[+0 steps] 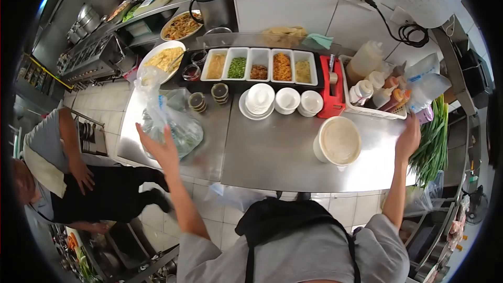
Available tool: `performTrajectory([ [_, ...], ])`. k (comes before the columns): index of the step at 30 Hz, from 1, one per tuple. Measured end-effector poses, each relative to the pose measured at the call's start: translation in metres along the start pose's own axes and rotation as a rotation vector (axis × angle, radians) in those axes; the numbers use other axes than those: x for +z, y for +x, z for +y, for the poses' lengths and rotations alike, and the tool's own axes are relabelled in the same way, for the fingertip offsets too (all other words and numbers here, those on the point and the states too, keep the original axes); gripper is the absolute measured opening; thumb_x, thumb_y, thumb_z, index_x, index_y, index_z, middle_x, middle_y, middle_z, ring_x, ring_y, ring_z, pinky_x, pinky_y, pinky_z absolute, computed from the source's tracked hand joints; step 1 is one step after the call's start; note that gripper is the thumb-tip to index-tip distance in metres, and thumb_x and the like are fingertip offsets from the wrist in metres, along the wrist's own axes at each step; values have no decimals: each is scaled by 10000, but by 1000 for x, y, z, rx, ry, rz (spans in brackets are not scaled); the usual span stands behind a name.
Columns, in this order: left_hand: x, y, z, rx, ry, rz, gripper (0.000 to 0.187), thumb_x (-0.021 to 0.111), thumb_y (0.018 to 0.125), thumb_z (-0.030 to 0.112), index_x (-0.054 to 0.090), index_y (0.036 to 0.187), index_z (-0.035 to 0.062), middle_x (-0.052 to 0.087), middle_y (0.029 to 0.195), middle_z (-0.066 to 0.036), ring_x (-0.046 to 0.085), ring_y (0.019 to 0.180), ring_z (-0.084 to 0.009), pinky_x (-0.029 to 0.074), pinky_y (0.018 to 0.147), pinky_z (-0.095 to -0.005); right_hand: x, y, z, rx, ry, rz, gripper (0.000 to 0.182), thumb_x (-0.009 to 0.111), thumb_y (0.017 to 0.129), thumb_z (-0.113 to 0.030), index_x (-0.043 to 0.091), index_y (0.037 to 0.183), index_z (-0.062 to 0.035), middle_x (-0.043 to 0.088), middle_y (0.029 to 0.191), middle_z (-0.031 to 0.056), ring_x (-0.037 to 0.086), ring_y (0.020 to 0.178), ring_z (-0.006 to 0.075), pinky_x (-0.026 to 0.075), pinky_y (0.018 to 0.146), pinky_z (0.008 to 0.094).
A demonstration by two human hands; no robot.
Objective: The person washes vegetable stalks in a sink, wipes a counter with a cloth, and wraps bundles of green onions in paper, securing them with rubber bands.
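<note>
My left hand [160,147], fingers spread, is at the near side of a clear plastic bag [175,126] with greenish contents; whether it touches the bag is unclear. At the right, my right hand [408,136] is raised beside a bunch of long green stalks [432,141], close to a purple package [424,115]. Its fingertips are partly hidden, so its grip cannot be made out. Between my hands, a lidded white tub [339,141] stands on the steel counter [272,162].
Beyond the counter's middle are white bowls [260,97], a tray of chopped ingredients [259,68], a red holder [331,97] and a basket of bottles [380,109]. Sauce cups [197,101] stand near the bag. A co-worker [78,178] is at the left.
</note>
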State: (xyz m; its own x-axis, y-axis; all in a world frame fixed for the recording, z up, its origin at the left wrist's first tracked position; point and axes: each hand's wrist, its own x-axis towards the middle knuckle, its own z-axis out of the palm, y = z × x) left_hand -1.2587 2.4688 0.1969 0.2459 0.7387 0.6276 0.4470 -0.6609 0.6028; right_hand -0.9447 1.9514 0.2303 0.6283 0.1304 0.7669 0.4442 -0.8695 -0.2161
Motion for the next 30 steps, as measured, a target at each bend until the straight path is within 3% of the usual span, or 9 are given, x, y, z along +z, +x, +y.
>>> performTrajectory([
  [3,-1,-66,15,-118,-438,31,538,574,849,96,314,1306,-19,381,1325,-188,340,1245,-311,285,1013,-407,52,59,-119,-285,317,-154,230,462,860,-52,599,1044,-70,595,1115,82,592,971,256,466,820,307],
  [5,1,-109,20,-75,-395,-55,458,548,857,71,366,1268,-15,409,1301,-178,371,1226,-293,331,975,-382,90,96,-202,-299,233,-352,193,506,840,-125,561,1025,-120,582,1049,44,595,804,285,490,696,354],
  [7,-4,-140,29,91,-167,-160,442,544,854,55,383,1261,-9,437,1262,-176,377,1220,-288,373,927,-375,163,127,-250,-772,74,-186,261,494,836,-160,475,1085,-82,611,897,121,617,755,308,512,640,398],
  [9,-7,-170,37,-44,-303,-234,478,522,858,14,327,1294,-9,441,1247,-166,453,1139,-266,420,869,-348,182,145,-314,-729,-50,-363,233,540,787,-142,541,1001,-50,614,881,113,623,762,282,502,646,407],
  [15,-40,-204,29,-198,-508,-277,422,485,867,-24,370,1271,5,492,1127,-153,539,1015,-222,461,834,-320,287,166,-385,-1136,-566,-437,107,565,732,-140,658,759,-94,586,949,110,591,820,205,433,658,324],
  [18,-54,-214,2,-245,-392,-288,412,512,854,-24,394,1248,8,540,1120,-153,574,981,-228,473,784,-316,312,165,-392,-1214,-292,-316,133,558,739,-139,667,742,-64,589,943,90,570,888,234,434,728,363],
  [21,-61,-210,3,-321,-346,-283,339,498,869,-12,444,1203,13,596,1012,-124,598,908,-202,467,769,-293,346,154,-384,-1219,64,-215,148,547,743,-136,660,805,-63,584,930,74,544,947,267,434,770,392],
  [25,-43,-201,13,-268,-397,-394,231,515,860,-9,538,1090,4,640,888,-104,623,802,-179,475,719,-271,245,134,-335,-1130,148,-331,174,550,762,-159,644,880,-72,587,929,91,554,924,287,441,778,396],
  [30,8,-187,55,-212,-640,-799,165,545,849,26,591,1007,7,651,817,-91,632,707,-157,491,642,-260,48,82,-188,-301,207,-827,254,525,834,-309,651,876,-93,608,898,162,586,839,323,463,720,449],
])
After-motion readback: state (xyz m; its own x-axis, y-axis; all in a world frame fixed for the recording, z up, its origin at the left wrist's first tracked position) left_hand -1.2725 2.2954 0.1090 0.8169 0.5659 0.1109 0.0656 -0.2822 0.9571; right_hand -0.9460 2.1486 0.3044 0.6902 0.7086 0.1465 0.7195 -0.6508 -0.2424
